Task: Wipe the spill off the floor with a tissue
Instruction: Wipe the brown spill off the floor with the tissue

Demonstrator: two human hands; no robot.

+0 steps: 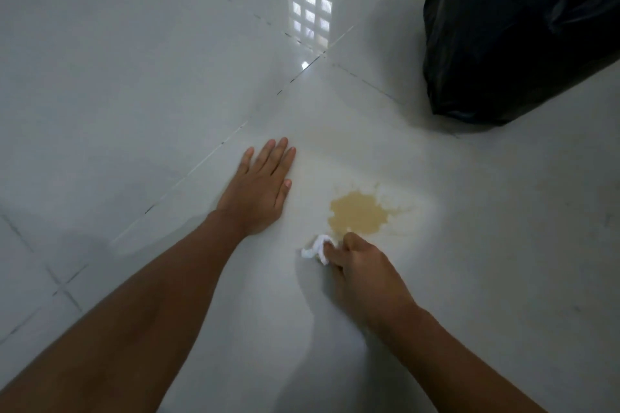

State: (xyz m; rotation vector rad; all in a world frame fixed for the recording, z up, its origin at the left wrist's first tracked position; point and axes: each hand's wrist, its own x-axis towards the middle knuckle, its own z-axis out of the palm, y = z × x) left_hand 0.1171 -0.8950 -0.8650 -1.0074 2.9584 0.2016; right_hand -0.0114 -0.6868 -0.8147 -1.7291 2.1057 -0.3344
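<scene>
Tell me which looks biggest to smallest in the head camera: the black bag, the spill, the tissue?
1. Black bag, by far the largest, though partly cut off by the picture's edge.
2. Spill, a tan puddle on the floor.
3. Tissue, smallest, bunched and partly hidden in the right hand.

No readable text, labels, brands, numbers or signs anywhere in view.
</scene>
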